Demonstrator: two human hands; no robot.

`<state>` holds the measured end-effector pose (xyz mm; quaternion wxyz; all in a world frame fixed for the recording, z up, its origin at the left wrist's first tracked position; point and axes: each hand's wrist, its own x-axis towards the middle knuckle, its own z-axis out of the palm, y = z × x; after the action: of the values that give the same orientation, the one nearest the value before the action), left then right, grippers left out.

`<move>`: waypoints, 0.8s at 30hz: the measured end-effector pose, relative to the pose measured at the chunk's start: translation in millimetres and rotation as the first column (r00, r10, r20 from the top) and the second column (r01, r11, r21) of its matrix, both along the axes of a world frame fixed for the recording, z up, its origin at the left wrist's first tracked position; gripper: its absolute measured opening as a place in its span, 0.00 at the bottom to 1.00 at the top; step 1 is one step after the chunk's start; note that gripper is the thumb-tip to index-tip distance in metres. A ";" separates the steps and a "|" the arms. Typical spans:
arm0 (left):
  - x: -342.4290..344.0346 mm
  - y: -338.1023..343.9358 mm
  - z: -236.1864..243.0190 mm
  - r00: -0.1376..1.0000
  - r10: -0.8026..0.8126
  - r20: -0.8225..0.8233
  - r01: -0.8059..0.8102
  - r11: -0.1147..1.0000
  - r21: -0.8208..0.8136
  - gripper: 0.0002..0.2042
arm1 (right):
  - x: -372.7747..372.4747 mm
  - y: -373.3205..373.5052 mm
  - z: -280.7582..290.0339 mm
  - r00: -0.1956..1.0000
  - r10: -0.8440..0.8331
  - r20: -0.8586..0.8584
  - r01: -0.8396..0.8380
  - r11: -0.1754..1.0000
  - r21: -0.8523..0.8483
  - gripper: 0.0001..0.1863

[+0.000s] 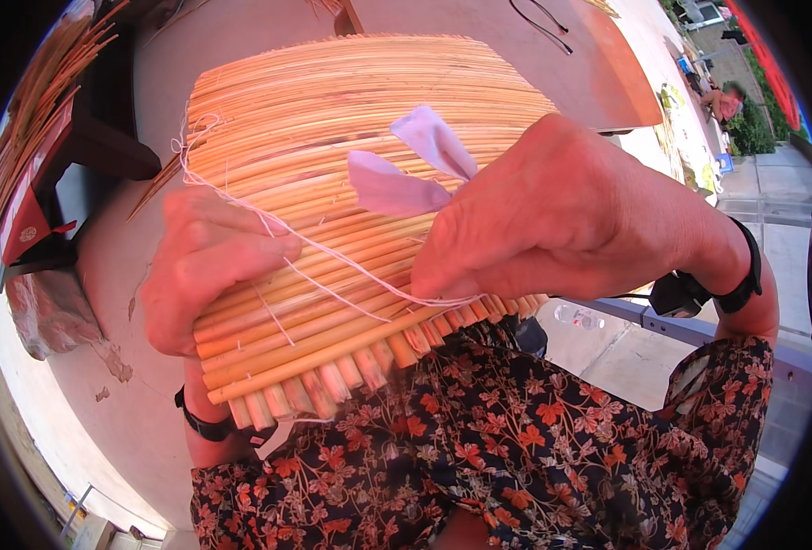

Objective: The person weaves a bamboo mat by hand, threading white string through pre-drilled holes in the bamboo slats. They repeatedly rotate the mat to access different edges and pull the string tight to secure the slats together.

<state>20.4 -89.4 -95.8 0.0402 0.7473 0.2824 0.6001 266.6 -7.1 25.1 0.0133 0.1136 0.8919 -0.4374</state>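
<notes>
A mat of straw-coloured reed stalks [360, 110], laid side by side and stitched with string, lies before me and slopes toward my lap. Short cut reed ends [337, 376] stick out from under its near edge. My left hand [213, 266] is closed at the mat's left side, pinching white string [333, 252] between thumb and finger. From there the strands run across the reeds to my right hand [543, 211], whose fingers are closed on them near the front edge. A lavender cloth strip [397, 183] stands up beside my right fingers; its lower end is hidden.
Loose thin stalks [49, 137] lie on a dark stand [104, 137] at the left. A crumpled plastic bag [53, 312] sits below it. A metal rail [681, 330] and a clear bottle [578, 317] are at the right. Another person [725, 101] sits far off at upper right.
</notes>
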 end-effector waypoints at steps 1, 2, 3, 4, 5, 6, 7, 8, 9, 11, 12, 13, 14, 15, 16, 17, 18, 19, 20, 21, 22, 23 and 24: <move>0.7 5.1 -3.5 1.000 -0.017 0.005 0.016 1.000 0.002 0.13 | 1.8 0.4 -3.2 0.999 -0.029 0.021 0.029 1.000 -0.006 0.10; 1.8 10.2 -7.2 0.999 -0.030 0.014 0.030 1.000 0.004 0.13 | 3.7 0.4 -6.2 0.997 -0.058 0.041 0.059 0.998 -0.011 0.10; 3.2 15.5 -11.2 0.999 -0.045 0.023 0.045 0.999 0.005 0.13 | 5.4 1.4 -9.2 0.996 -0.075 0.056 0.075 0.997 -0.014 0.10; 4.8 21.3 -15.5 0.998 -0.062 0.033 0.062 0.998 0.006 0.14 | 7.6 2.4 -13.0 0.994 -0.093 0.060 0.094 0.995 -0.019 0.11; 0.6 14.8 -10.0 0.999 -0.043 0.018 0.043 0.999 -0.003 0.14 | 3.2 2.4 -10.6 0.997 -0.065 0.052 0.066 0.998 -0.021 0.11; -3.2 8.2 -3.8 1.000 -0.026 0.004 0.026 1.000 -0.013 0.14 | 0.0 2.3 -9.8 0.999 -0.039 0.033 0.040 0.999 -0.025 0.11; -4.2 8.8 -4.0 1.000 -0.026 -0.002 0.026 1.000 -0.013 0.14 | -0.7 2.6 -11.5 0.999 -0.038 0.024 0.039 0.999 -0.030 0.12; -5.3 9.6 -4.4 1.000 -0.026 -0.008 0.025 1.000 -0.013 0.13 | -1.6 2.6 -11.4 0.999 -0.037 0.030 0.037 0.999 -0.006 0.12; -5.8 10.5 -4.9 1.000 -0.016 -0.016 0.016 1.000 -0.001 0.14 | -2.6 2.3 -10.6 0.999 -0.035 0.036 0.035 0.999 0.019 0.12; -3.8 13.4 -5.7 1.000 -0.018 -0.007 0.018 1.000 0.017 0.14 | -1.6 2.6 -9.3 0.998 -0.024 0.050 0.022 0.999 0.041 0.13; -2.3 14.2 -6.6 1.000 -0.023 0.008 0.023 0.999 0.024 0.14 | -1.2 3.6 -8.9 0.998 -0.007 0.057 0.005 0.999 0.039 0.13; -1.9 14.0 -6.1 1.000 -0.021 0.015 0.021 0.999 0.026 0.14 | -1.5 3.9 -8.4 0.999 -0.002 0.050 0.000 0.999 0.036 0.13; -1.8 13.3 -5.4 1.000 -0.018 0.021 0.017 0.999 0.029 0.13 | -2.0 4.0 -7.7 0.999 0.005 0.044 -0.006 0.999 0.034 0.13; -2.2 11.8 -4.1 1.000 -0.010 0.019 0.009 1.000 0.028 0.13 | -3.2 2.9 -7.2 1.000 -0.004 0.026 0.003 1.000 0.031 0.12; -1.8 14.1 -5.0 1.000 -0.015 0.019 0.015 1.000 0.027 0.13 | -2.7 2.9 -8.0 1.000 -0.026 0.010 0.025 0.999 0.028 0.12; -0.9 16.2 -6.2 0.999 -0.023 0.032 0.022 0.999 0.031 0.13 | -2.4 3.5 -7.6 0.999 -0.022 0.035 0.020 0.999 0.044 0.12; 0.6 18.2 -7.5 0.999 -0.029 0.046 0.028 0.999 0.036 0.13 | -2.2 4.6 -6.3 0.998 -0.018 0.059 0.014 0.998 0.060 0.12; 1.8 19.2 -7.6 0.998 -0.029 0.052 0.028 0.999 0.030 0.13 | -1.6 5.3 -7.0 0.999 -0.018 0.052 0.014 0.998 0.064 0.12; 3.0 20.5 -7.9 0.998 -0.030 0.060 0.028 0.999 0.024 0.13 | -1.0 6.0 -7.6 0.999 -0.018 0.045 0.015 0.998 0.068 0.12; 3.9 18.2 -4.5 0.998 -0.014 0.054 0.013 1.000 0.008 0.13 | 0.5 6.1 -9.9 1.000 -0.013 -0.001 0.013 0.998 0.061 0.12; 4.5 17.1 -2.2 0.999 0.000 0.049 0.000 1.000 -0.008 0.13 | 1.4 6.4 -9.2 1.000 -0.013 -0.012 0.013 0.998 0.054 0.12; 4.2 18.4 -1.4 0.999 -0.015 0.048 0.016 1.000 -0.001 0.13 | 2.5 6.8 -8.6 1.000 -0.013 -0.023 0.015 0.999 0.047 0.12; 3.5 19.4 0.0 0.999 -0.030 0.044 0.029 1.000 0.007 0.13 | 3.7 6.2 -4.7 1.000 -0.015 -0.003 0.015 0.999 0.042 0.12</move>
<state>23.8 -69.9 -95.8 0.0529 0.7380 0.2683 0.6169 270.3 -0.9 20.4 0.0063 0.1198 0.9001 -0.4189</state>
